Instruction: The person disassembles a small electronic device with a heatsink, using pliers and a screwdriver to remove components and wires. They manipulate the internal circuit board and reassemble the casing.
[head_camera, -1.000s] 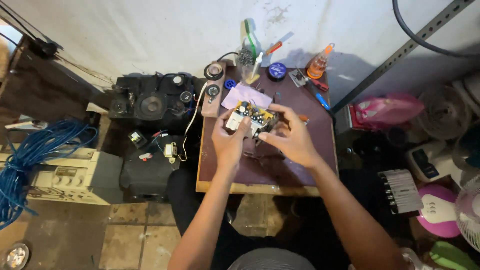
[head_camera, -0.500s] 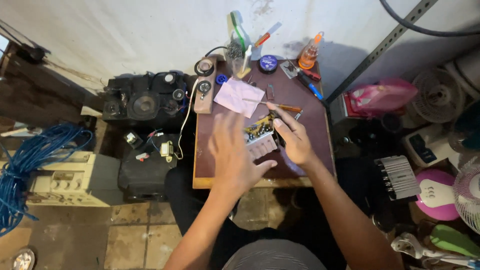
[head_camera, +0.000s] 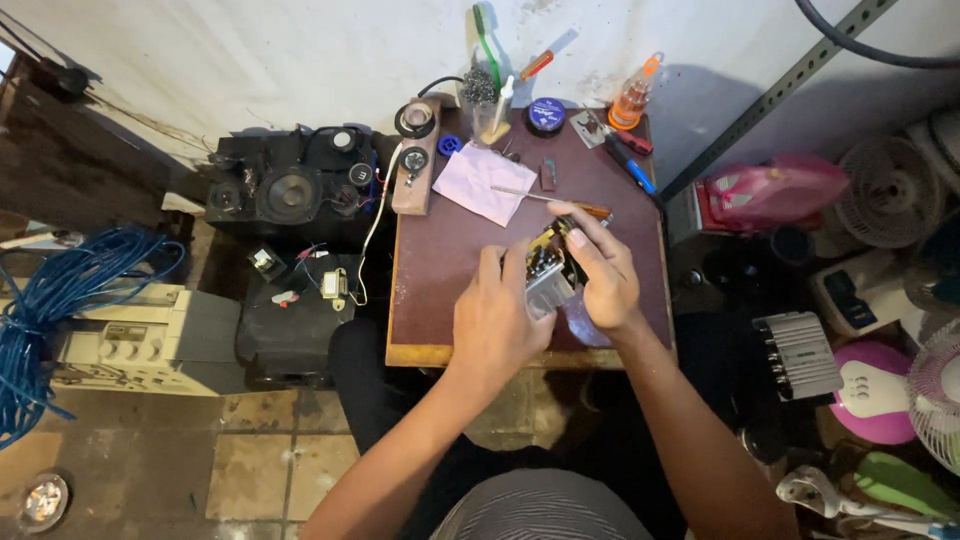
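Two hands were over the small brown table (head_camera: 430, 310) in the middle of the frame. The left hand (head_camera: 495, 325) and the right hand (head_camera: 600, 275) both gripped one small circuit board (head_camera: 548, 272) with a silver metal block on it. The left hand's fingers curled around its left and lower side. The right hand's fingers closed over its top and right side. The board was held just above the table, a little right of the middle.

On the table, above the hands, lay one pale pink paper (head_camera: 484, 182). Just right of it lay one long thin tool with a brown handle (head_camera: 550, 198). At the top edge of the table stood one orange bottle (head_camera: 634, 98), one round dark blue tin (head_camera: 546, 114) and one cup full of tools (head_camera: 484, 85). One blue-handled screwdriver (head_camera: 630, 170) lay near the right edge. One wooden strip with two round parts (head_camera: 415, 155) ran along the left edge.

Left of the table sat one black speaker box (head_camera: 290, 190). At the far left lay one heap of blue cable (head_camera: 60, 300) and one cream-coloured machine with knobs (head_camera: 140, 335). On the right side were one pink thing (head_camera: 775, 190), one grey finned metal block (head_camera: 800, 355) and two white fans, one in the upper right (head_camera: 880, 190) and one at the right edge (head_camera: 935, 395).
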